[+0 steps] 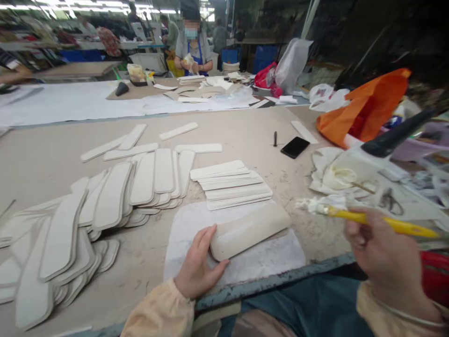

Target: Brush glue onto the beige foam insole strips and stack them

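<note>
My left hand (199,262) grips the left end of a beige rounded strip (250,229), thumb at its near edge and fingers at the far side. The strip lies at a slant over a white paper sheet (182,238). In my right hand (382,252) is a yellow-handled brush (351,214), held level above the table's right side. White paste coats its bristles, which point left. Just beyond the strip, a fanned stack of pale strips (231,182) rests partly on the sheet.
Heaps of pale strips (112,196) cover the left side. A black phone (295,147) and a small dark tool (275,138) lie farther back. To the right are an orange bag (365,110), a paste-smeared holder (340,175) and scissors (390,201). A masked co-worker (192,47) stands across the tables.
</note>
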A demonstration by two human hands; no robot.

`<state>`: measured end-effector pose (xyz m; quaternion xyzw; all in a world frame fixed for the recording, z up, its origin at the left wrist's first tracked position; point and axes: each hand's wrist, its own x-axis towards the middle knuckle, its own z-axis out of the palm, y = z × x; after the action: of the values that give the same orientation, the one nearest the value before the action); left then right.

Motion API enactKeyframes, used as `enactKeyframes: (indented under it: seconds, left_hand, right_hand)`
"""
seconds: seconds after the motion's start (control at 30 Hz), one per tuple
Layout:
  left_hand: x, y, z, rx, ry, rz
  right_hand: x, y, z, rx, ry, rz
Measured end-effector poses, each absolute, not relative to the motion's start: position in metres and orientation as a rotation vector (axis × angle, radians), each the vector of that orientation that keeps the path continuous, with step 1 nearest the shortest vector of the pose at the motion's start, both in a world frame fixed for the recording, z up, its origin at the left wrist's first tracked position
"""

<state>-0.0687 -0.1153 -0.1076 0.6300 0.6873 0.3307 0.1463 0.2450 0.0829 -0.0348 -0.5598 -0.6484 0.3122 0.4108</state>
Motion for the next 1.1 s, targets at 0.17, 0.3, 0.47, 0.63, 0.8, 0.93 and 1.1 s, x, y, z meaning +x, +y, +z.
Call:
enactKeyframes:
  seconds: [0.17, 0.3, 0.47, 0.63, 0.8, 0.93, 1.1]
  left_hand:
    - [-0.068, -0.116, -0.106, 1.795, 1.961, 0.992]
    - [-0.068, -0.116, -0.105, 1.793, 1.949, 1.023]
    - [-0.068, -0.115, -0.105, 1.801, 1.965, 0.979]
    - [-0.069, -0.115, -0.108, 1.820, 1.991, 0.959]
    - [-0.072, -0.115, -0.112, 1.870, 2.004, 0.947]
    - [-0.073, -0.115, -0.115, 1.908, 2.015, 0.948]
    - [-0.074, -0.115, -0.116, 1.919, 2.031, 0.950]
  right_hand:
    - [0.156, -0.002, -0.055, -1.150, -1.707, 1.439]
    - [0.122, -0.020, -0.060, -0.981, -1.866, 1.588]
    - [0.133, -0.002, -0.054, -1.082, -1.998, 1.381]
    - [0.178, 0.043, -0.054, -1.328, -2.030, 0.963]
    - [0.209, 0.068, -0.051, -1.380, -1.996, 0.571]
    - [0.205, 0.062, -0.058, -1.212, -2.092, 0.381]
    - [0.175, 0.025, -0.066, -0.939, -2.488, 0.132]
